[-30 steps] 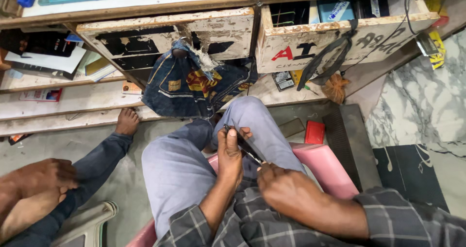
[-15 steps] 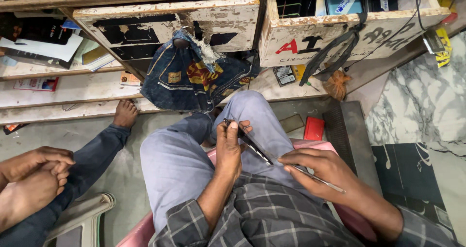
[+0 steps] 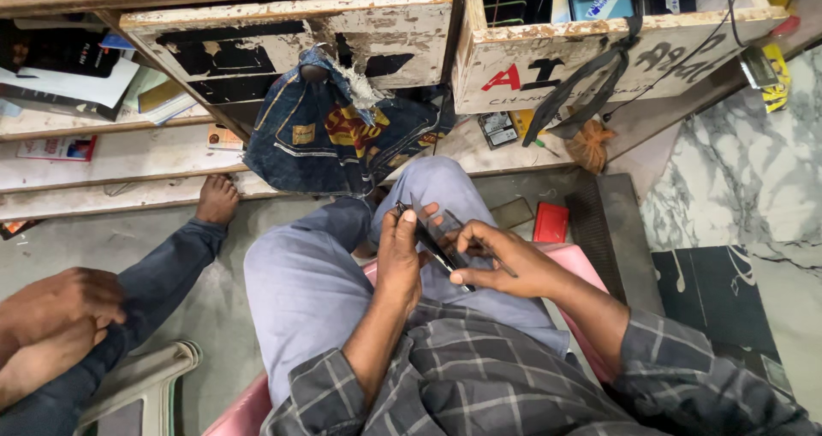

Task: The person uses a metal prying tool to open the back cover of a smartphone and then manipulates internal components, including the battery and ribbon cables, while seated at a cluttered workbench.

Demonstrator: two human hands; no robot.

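I sit on a pink plastic chair (image 3: 582,269) with grey trousers over my knees. My left hand (image 3: 401,252) grips a thin dark flat phone-like device (image 3: 437,243), held edge-up above my lap. My right hand (image 3: 505,260) rests against the device's lower end and pinches a thin metal tool (image 3: 479,246) whose tip lies on the device. Both hands meet over my right thigh.
Worn white wooden drawers (image 3: 360,33) hang open ahead, a denim bag (image 3: 334,145) hooked on one. A red box (image 3: 550,222) lies on the floor by the chair. Another person's clasped hands (image 3: 51,316) and bare foot (image 3: 217,200) are at left, beside a grey chair (image 3: 145,385).
My right hand has moved up from my lap to the device and now touches it with the tool. The other person's hands have shifted slightly.
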